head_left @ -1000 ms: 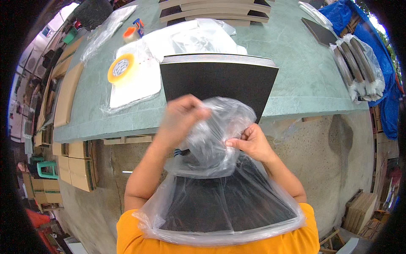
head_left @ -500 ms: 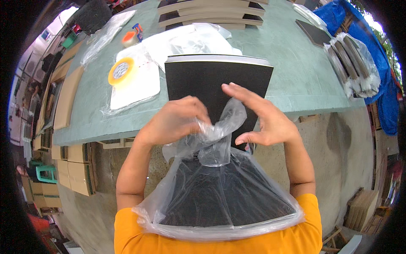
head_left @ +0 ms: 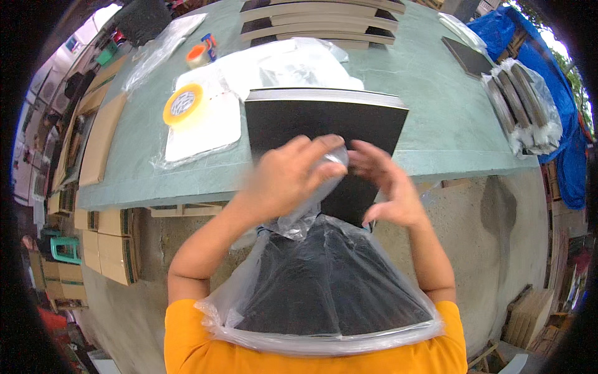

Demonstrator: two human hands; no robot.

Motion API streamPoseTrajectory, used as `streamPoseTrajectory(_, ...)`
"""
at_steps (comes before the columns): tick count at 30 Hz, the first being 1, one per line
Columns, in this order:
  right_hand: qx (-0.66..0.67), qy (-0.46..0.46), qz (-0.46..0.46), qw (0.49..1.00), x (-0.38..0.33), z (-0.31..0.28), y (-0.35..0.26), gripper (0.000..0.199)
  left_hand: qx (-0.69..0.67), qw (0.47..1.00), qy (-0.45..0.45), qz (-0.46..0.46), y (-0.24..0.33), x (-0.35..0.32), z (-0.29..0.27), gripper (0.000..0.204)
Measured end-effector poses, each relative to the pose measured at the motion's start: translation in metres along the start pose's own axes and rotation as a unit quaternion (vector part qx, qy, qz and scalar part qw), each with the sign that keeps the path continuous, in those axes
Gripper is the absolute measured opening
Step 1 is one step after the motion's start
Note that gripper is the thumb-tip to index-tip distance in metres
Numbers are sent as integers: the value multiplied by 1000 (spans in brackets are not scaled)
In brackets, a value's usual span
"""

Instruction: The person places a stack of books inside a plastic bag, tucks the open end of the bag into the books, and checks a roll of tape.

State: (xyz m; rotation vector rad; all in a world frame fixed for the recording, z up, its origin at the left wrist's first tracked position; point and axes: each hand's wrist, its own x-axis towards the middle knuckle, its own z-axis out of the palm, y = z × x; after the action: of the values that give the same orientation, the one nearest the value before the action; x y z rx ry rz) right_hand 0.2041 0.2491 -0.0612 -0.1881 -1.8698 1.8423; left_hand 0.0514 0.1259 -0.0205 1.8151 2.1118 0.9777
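A flat black panel inside a clear plastic bag (head_left: 336, 280) lies against my body. The bag's loose end is gathered and twisted upward in the middle. My left hand (head_left: 299, 174) is closed on that gathered plastic, slightly blurred. Just to its right, my right hand (head_left: 392, 187) is open, its fingers curved and apart, close to the tip of the plastic. Behind both hands, a thick black block with a pale layered edge (head_left: 324, 118), like a book or a stack of boards, sticks out past the table's near edge.
On the green table (head_left: 436, 124) lie a yellow tape roll (head_left: 184, 105), a tape dispenser (head_left: 200, 53) and white plastic sheets (head_left: 293, 65). Black-topped stacks (head_left: 321, 25) stand at the back. Bagged panels (head_left: 523, 106) rest at the right edge. Cardboard boxes (head_left: 111, 249) are at the left.
My left hand has moved right and turned over, pulling the gathered plastic across with it. The right hand has shifted slightly, its fingers curling inward a little.
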Motion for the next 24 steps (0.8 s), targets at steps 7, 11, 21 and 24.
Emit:
streamPoseTrajectory(7,127,-15,109,986,21,-71,-19,48,-80,993,-16,-83,-23,-21,-28,41)
streamPoseTrajectory(11,57,-164,115,978,25,-33,-5,50,-106,981,-51,-157,-19,-25,-32,41)
streamPoseTrajectory(21,71,-52,199,976,19,-11,-10,19,-192,969,89,-129,1,-20,-58,15)
streamPoseTrajectory(24,169,33,182,968,22,17,-5,26,-271,960,-8,-71,18,-10,8,16)
